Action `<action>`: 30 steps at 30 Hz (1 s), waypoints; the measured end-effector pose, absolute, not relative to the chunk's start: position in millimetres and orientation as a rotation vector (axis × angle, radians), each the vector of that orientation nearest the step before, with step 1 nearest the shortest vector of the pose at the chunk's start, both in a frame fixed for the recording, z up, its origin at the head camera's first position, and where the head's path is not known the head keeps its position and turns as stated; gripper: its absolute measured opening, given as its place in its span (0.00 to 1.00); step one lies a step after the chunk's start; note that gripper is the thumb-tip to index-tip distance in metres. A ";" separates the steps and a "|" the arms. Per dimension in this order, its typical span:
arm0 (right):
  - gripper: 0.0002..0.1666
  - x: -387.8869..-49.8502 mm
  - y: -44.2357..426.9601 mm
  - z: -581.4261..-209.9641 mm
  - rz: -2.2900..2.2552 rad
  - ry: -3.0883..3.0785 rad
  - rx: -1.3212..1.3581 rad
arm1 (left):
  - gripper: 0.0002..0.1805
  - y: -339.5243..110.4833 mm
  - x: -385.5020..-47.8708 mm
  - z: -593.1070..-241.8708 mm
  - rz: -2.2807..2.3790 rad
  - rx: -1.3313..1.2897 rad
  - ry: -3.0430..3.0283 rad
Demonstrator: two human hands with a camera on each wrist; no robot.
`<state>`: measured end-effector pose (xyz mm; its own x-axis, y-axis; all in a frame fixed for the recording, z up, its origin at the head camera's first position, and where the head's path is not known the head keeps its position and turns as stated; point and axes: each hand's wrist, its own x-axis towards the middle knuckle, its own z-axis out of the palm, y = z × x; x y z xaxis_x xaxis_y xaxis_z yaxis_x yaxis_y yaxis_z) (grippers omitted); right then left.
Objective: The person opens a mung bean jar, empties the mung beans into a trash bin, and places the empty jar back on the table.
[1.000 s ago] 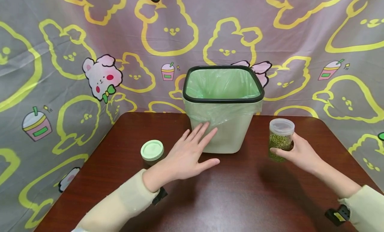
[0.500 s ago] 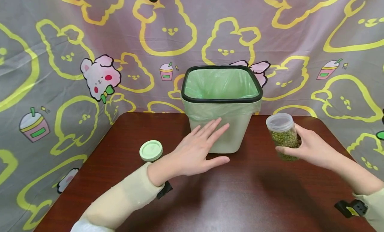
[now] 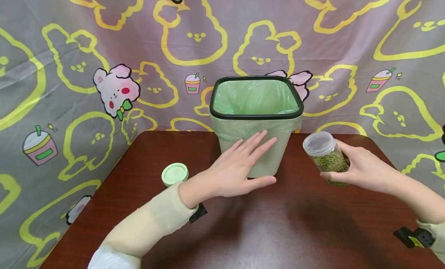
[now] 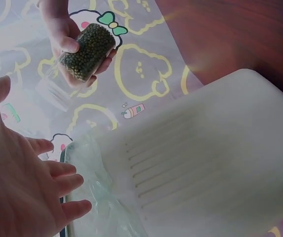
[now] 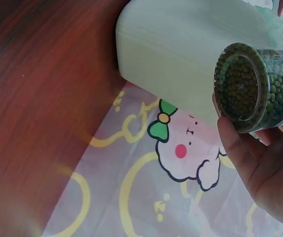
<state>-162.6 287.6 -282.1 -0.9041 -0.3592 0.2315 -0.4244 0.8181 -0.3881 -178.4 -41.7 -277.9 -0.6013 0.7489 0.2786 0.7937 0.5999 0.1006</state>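
Observation:
My right hand (image 3: 368, 170) grips a clear plastic jar (image 3: 330, 160) of green mung beans, held above the table to the right of the bin. The jar leans left, with its translucent lid on top; the right wrist view shows its round base (image 5: 240, 86). My left hand (image 3: 236, 170) is spread with straight fingers and holds nothing. It hovers before the pale trash bin (image 3: 276, 155), fingertips near the folded edge of the green liner bag (image 3: 257, 95). Whether they touch the bin I cannot tell.
A small container with a light green lid (image 3: 175, 174) stands on the table's left, partly behind my left forearm. The bin has a black rim (image 3: 257, 116) and stands toward the back of the dark wooden table (image 3: 271, 230). A patterned curtain (image 3: 194, 29) encloses the back and sides.
My left hand has moved right and slightly up across the bin's front. The jar in my right hand has gone from nearly upright to tilted left.

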 end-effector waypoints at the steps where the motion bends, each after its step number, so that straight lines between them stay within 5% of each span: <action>1: 0.40 -162.5 286.9 -281.6 0.648 -2.850 0.629 | 0.45 -40.3 -178.9 -276.9 -0.323 -1.285 -2.614; 30: 0.29 -160.1 272.4 -255.2 0.350 -2.785 0.909 | 0.43 -13.2 -199.0 -257.2 -0.637 -1.452 -2.568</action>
